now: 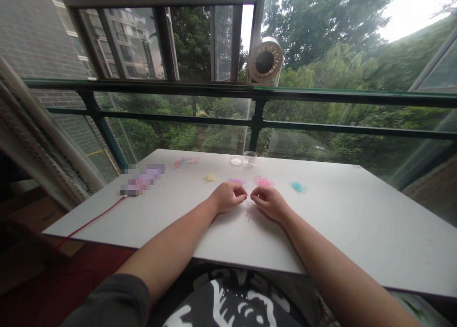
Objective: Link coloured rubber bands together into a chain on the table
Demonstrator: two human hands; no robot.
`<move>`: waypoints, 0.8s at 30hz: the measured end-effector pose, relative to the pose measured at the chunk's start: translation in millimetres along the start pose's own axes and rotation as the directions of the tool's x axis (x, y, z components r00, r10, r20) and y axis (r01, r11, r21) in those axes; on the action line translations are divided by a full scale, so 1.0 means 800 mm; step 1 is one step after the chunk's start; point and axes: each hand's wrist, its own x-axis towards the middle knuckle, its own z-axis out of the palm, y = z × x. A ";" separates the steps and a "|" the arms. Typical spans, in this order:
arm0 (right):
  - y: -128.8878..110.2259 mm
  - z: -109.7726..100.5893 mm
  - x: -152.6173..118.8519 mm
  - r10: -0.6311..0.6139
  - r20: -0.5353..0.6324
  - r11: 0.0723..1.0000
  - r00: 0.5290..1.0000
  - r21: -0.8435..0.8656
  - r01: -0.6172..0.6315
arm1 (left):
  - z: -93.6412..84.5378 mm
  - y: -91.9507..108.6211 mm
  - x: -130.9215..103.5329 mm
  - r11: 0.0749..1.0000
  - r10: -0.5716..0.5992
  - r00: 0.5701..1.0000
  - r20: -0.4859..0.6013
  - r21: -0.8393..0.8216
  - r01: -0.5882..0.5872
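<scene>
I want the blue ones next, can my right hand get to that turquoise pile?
Probably yes: bare table lies between the right hand and the turquoise pile, nothing blocking.

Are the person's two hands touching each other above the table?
Apart. The head view shows a narrow strip of white table between the pinched fingertips of the left hand and the right hand, above a faint pink tangle.

So the white counter [357,222] sits right up against a glass balcony wall with a dark green railing [321,97] running across it. Dark-framed windows [164,36] above, a small round fan [264,61] perched on the rail. Outside it's all trees [321,22], a brick building [32,27] on the left, soft overcast daylight. Reddish floor [53,289] down left.
</scene>
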 end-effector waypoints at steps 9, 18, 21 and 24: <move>0.006 0.001 0.003 0.033 -0.043 0.998 0.999 -0.050 -0.035 | -0.008 -0.018 0.007 0.999 -0.004 0.997 -0.077 0.049 0.008; 0.006 0.004 0.006 0.006 -0.068 0.998 0.998 -0.060 -0.010 | 0.000 -0.006 0.007 0.999 0.054 0.999 0.008 0.009 -0.054; 0.005 0.003 0.006 0.002 -0.080 0.997 0.997 -0.081 -0.009 | -0.001 -0.010 0.010 0.998 0.047 0.999 -0.025 0.045 -0.046; 0.005 0.003 0.006 0.005 -0.081 0.993 0.997 -0.115 -0.014 | -0.005 -0.024 0.016 0.993 0.010 0.994 -0.110 0.119 0.003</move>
